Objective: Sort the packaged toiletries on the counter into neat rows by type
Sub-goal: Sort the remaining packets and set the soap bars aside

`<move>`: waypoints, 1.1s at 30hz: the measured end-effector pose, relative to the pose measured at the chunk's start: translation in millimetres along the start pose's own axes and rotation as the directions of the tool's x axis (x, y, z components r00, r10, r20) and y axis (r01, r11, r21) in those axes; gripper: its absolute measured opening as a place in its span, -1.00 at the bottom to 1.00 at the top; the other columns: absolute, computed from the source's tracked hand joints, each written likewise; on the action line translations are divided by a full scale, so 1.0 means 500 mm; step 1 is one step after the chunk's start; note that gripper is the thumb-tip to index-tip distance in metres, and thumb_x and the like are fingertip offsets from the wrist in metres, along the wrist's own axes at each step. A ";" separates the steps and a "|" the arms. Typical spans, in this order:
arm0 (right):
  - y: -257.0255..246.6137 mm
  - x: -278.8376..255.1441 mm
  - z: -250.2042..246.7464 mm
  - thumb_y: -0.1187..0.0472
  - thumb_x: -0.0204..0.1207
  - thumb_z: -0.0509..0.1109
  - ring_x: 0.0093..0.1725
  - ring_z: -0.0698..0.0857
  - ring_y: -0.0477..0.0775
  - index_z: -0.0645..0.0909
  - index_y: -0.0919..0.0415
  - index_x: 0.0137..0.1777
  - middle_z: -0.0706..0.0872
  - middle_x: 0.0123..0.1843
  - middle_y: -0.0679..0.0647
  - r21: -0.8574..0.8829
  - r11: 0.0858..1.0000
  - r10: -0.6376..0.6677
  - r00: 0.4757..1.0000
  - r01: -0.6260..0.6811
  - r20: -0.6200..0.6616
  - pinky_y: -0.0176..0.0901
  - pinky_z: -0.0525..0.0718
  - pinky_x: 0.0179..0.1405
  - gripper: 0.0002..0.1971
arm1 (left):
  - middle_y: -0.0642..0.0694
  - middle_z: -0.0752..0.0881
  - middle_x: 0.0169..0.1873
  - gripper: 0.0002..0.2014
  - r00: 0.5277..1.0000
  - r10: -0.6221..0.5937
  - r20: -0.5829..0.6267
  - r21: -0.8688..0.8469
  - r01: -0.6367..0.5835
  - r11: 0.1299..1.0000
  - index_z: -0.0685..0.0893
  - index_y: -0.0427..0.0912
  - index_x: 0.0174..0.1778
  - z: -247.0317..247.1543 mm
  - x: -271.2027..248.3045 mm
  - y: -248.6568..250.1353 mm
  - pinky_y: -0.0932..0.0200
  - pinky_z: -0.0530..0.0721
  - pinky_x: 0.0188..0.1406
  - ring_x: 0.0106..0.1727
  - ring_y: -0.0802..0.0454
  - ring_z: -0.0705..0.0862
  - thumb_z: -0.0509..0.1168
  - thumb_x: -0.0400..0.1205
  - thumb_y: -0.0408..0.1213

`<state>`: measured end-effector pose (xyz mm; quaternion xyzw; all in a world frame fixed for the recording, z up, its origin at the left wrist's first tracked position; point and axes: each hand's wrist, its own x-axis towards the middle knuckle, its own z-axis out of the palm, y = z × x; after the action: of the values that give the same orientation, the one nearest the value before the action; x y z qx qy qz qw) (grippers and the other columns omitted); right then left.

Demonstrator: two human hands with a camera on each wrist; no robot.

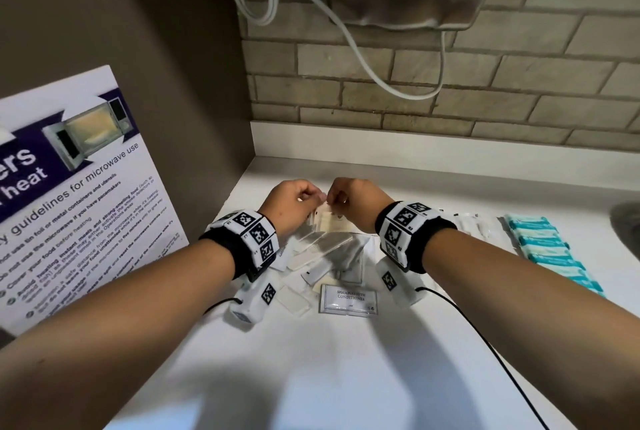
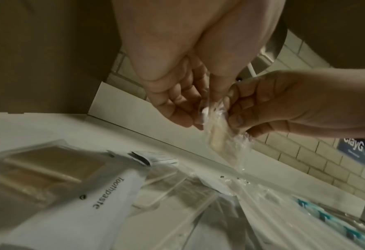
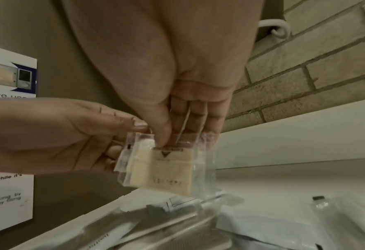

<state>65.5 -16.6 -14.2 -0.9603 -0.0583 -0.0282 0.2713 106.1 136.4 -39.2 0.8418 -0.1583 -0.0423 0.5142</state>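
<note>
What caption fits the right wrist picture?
Both hands, left hand and right hand, pinch small clear plastic packets of cream pads above the counter.

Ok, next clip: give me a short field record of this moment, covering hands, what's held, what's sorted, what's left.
left hand: pinches clear packet
right hand: pinches the same packet
packet: clear wrap, cream pad inside, held above the counter
sorted: teal packs in a row at right
unsorted: loose pile under the hands, including a shampoo sachet and toothpaste pack
backdrop: microwave poster at left
</note>
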 end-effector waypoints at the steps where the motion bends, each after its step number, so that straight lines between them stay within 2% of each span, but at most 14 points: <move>1: -0.002 0.004 -0.002 0.38 0.54 0.35 -0.10 0.77 0.21 0.66 0.27 0.02 0.81 -0.08 0.19 -0.001 1.000 0.000 1.000 0.000 -0.006 0.01 0.71 0.01 -0.89 | -0.04 0.64 -0.42 -0.89 1.000 -0.012 0.004 -0.032 0.012 0.999 0.74 -0.21 -0.10 -0.003 0.000 0.002 0.32 0.58 -0.43 -0.49 0.12 0.55 0.37 0.65 -0.24; 3: -0.006 0.011 -0.007 0.39 0.54 0.35 -0.09 0.77 0.21 0.66 0.28 0.02 0.80 -0.07 0.20 0.004 1.000 0.001 1.000 -0.001 -0.012 -0.02 0.71 0.00 -0.89 | -0.03 0.59 -0.47 -0.81 0.999 -0.047 0.027 -0.083 0.049 0.995 0.72 -0.28 -0.03 -0.010 -0.001 0.006 0.27 0.64 -0.40 -0.54 0.19 0.54 0.32 0.69 -0.22; 5: -0.008 0.014 -0.010 0.40 0.55 0.34 -0.12 0.78 0.16 0.66 0.27 0.01 0.81 -0.07 0.19 0.022 1.000 -0.002 1.000 0.002 -0.006 -0.07 0.71 -0.02 -0.88 | -0.03 0.58 -0.44 -0.75 0.993 -0.084 0.077 -0.142 0.094 0.985 0.71 -0.34 0.05 -0.012 -0.003 0.009 0.05 0.77 -0.18 -0.50 0.24 0.58 0.27 0.71 -0.19; 7: -0.011 0.015 -0.010 0.41 0.55 0.33 -0.18 0.75 0.09 0.66 0.27 0.02 0.82 -0.08 0.18 0.017 1.000 -0.004 1.000 0.004 0.005 -0.11 0.69 -0.03 -0.87 | -0.12 0.68 -0.25 -0.71 0.984 -0.128 0.127 -0.202 0.152 0.968 0.71 -0.29 0.12 -0.014 -0.008 0.007 -0.13 0.80 -0.04 -0.33 0.10 0.71 0.24 0.73 -0.13; 9: -0.013 0.015 -0.008 0.40 0.55 0.32 -0.18 0.72 0.05 0.66 0.27 0.03 0.82 -0.07 0.17 -0.003 1.000 0.001 1.000 0.000 0.015 -0.14 0.66 -0.04 -0.86 | -0.14 0.74 -0.07 -0.68 0.966 -0.197 0.169 -0.234 0.233 0.944 0.71 -0.15 0.13 -0.015 -0.014 0.003 -0.19 0.77 -0.09 -0.17 -0.16 0.83 0.23 0.71 0.01; 12: -0.013 0.017 -0.007 0.39 0.54 0.29 -0.07 0.75 0.15 0.65 0.24 0.04 0.81 -0.05 0.16 -0.040 0.999 0.020 1.000 -0.019 0.013 -0.10 0.68 -0.03 -0.84 | -0.02 0.65 -0.32 -0.71 0.959 -0.238 0.153 -0.238 0.269 0.933 0.71 -0.17 0.05 -0.013 -0.021 0.002 -0.30 0.73 -0.04 -0.24 -0.17 0.83 0.26 0.70 -0.01; 14: -0.010 0.023 -0.010 0.39 0.53 0.27 -0.04 0.73 0.19 0.64 0.21 0.03 0.78 -0.02 0.15 -0.064 0.997 0.035 0.999 -0.037 -0.037 -0.08 0.68 -0.05 -0.83 | -0.04 0.62 -0.40 -0.74 0.958 -0.265 0.114 -0.239 0.285 0.928 0.67 -0.26 0.05 -0.014 -0.018 0.000 -0.23 0.79 -0.11 -0.31 -0.14 0.79 0.23 0.73 -0.11; 16: -0.008 0.032 -0.018 0.37 0.52 0.28 -0.06 0.70 0.19 0.63 0.19 0.01 0.73 -0.01 0.15 -0.055 0.997 0.046 0.989 -0.054 -0.140 -0.10 0.64 -0.10 -0.85 | -0.19 0.69 -0.16 -0.77 0.939 -0.328 0.101 -0.246 0.343 0.906 0.63 -0.25 0.07 -0.020 -0.016 -0.002 -0.08 0.83 -0.30 -0.20 -0.25 0.82 0.18 0.76 -0.16; 18: -0.010 0.036 -0.027 0.36 0.51 0.29 -0.11 0.66 0.15 0.63 0.22 -0.01 0.70 0.00 0.16 -0.006 1.000 0.022 0.974 -0.024 -0.226 -0.15 0.59 -0.14 -0.87 | -0.23 0.67 0.01 -0.83 0.921 -0.375 0.110 -0.242 0.391 0.888 0.61 -0.16 0.04 -0.024 -0.015 -0.004 -0.11 0.82 -0.27 -0.18 -0.29 0.83 0.15 0.77 -0.18; 21: -0.016 0.028 -0.028 0.35 0.51 0.33 -0.11 0.63 0.06 0.66 0.22 -0.03 0.68 0.03 0.14 -0.042 0.994 -0.110 0.985 0.105 -0.133 -0.20 0.57 -0.10 -0.89 | -0.16 0.60 -0.03 -0.80 0.923 -0.371 0.099 -0.260 0.384 0.886 0.62 -0.08 -0.04 -0.023 -0.006 0.008 0.00 0.79 -0.37 -0.29 -0.20 0.82 0.10 0.78 -0.26; 23: -0.021 0.018 -0.017 0.32 0.51 0.34 -0.04 0.67 0.07 0.68 0.17 -0.03 0.69 0.02 0.10 -0.123 0.981 -0.156 0.987 0.152 -0.021 -0.13 0.63 -0.03 -0.89 | -0.27 0.63 -0.03 -0.76 0.929 -0.360 0.089 -0.296 0.370 0.881 0.63 -0.09 -0.10 -0.022 0.002 0.021 -0.08 0.78 -0.20 -0.37 -0.18 0.80 0.08 0.78 -0.30; 26: -0.017 0.015 -0.007 0.28 0.51 0.34 -0.07 0.67 0.07 0.67 0.16 -0.02 0.71 0.00 0.07 -0.136 0.984 -0.130 0.989 0.119 -0.072 -0.16 0.62 -0.09 -0.88 | -0.40 0.70 0.03 -0.81 0.927 -0.356 0.120 -0.331 0.376 0.866 0.64 -0.16 -0.05 -0.021 0.007 0.034 -0.26 0.71 0.12 -0.36 -0.18 0.80 0.15 0.76 -0.21; 29: -0.018 0.018 -0.015 0.24 0.49 0.35 -0.13 0.63 0.02 0.66 0.14 -0.03 0.70 -0.06 0.01 -0.122 0.990 -0.075 0.994 0.065 -0.076 -0.22 0.53 -0.16 -0.90 | -0.32 0.66 0.04 -0.85 0.918 -0.351 0.183 -0.317 0.393 0.863 0.59 -0.18 0.01 -0.018 0.003 0.034 -0.04 0.77 -0.13 -0.32 -0.16 0.79 0.14 0.78 -0.25; 33: -0.020 0.035 -0.031 0.27 0.47 0.33 -0.10 0.66 0.12 0.59 0.11 -0.10 0.69 -0.03 0.06 -0.098 0.995 -0.040 0.986 0.024 -0.160 -0.09 0.66 -0.10 -0.94 | -0.28 0.67 0.00 -0.86 0.900 -0.405 0.160 -0.265 0.434 0.861 0.58 -0.13 0.00 -0.022 0.000 0.017 -0.02 0.75 -0.37 -0.40 -0.13 0.81 0.11 0.77 -0.28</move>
<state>81.4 -14.5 5.5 -0.9656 -0.0502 -0.1131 0.2286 106.6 142.2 -26.6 0.7668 0.0118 -0.2177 0.6037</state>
